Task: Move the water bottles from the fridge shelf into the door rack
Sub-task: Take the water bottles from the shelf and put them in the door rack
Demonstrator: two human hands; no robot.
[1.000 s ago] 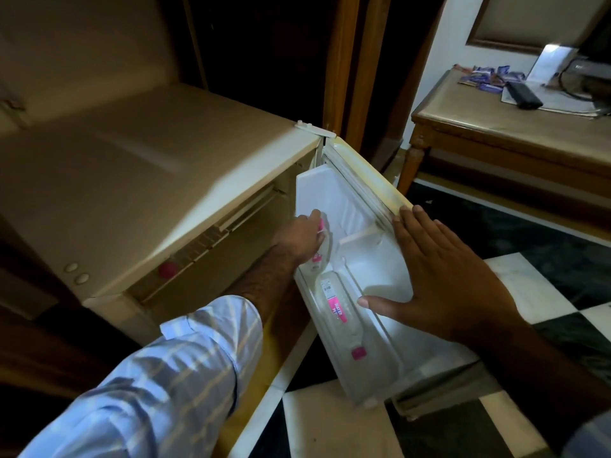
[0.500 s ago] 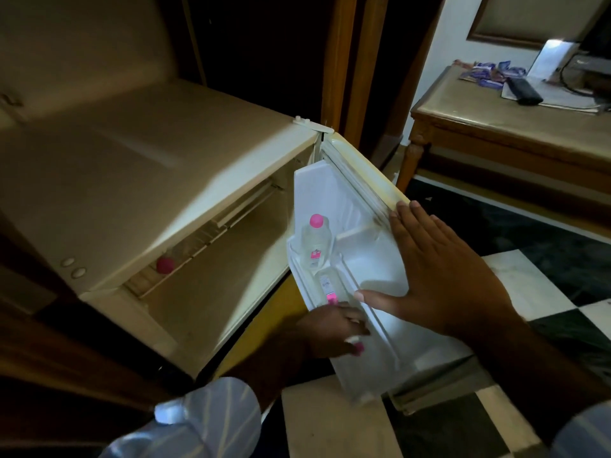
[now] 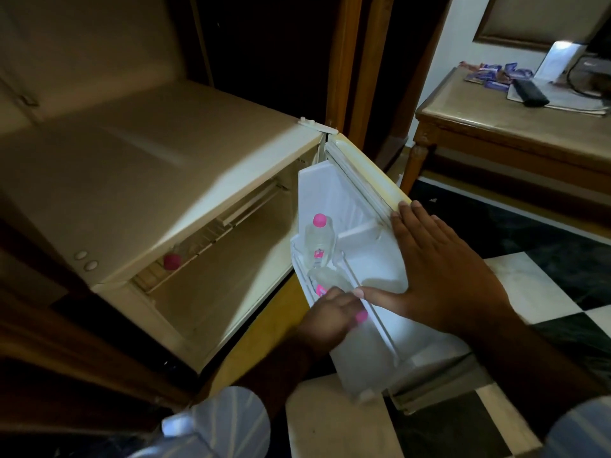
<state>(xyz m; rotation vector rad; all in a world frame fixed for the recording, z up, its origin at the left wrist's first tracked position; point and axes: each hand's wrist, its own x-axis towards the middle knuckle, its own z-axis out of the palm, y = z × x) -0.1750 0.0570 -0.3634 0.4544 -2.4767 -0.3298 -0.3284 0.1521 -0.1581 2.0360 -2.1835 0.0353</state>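
A small fridge (image 3: 139, 180) is seen from above with its door (image 3: 370, 259) swung open to the right. In the door rack (image 3: 380, 352), one water bottle (image 3: 319, 241) with a pink cap is stood upright at the hinge end. A second bottle (image 3: 330, 280) is laid tilted along the rack just beside the first, its pink cap (image 3: 361, 316) pointing toward the rack's free end. The left hand (image 3: 334, 314) is closed around the neck end of this lying bottle, with the fingers wrapped over it and the cap showing past them. The right hand (image 3: 443, 276) is laid flat and spread wide against the inner face of the door, its fingertips reaching the top edge and its thumb touching the rack rail; nothing is held in it. Inside the fridge, a third bottle (image 3: 173, 259) with a pink cap is seen lying on the wire shelf (image 3: 205, 242), well apart from the door. Striped sleeves are visible at both wrists. To the right, a wooden table (image 3: 502, 127) is seen standing on a checkered floor (image 3: 545, 292), with a dark remote (image 3: 530, 92) and some packets on it.
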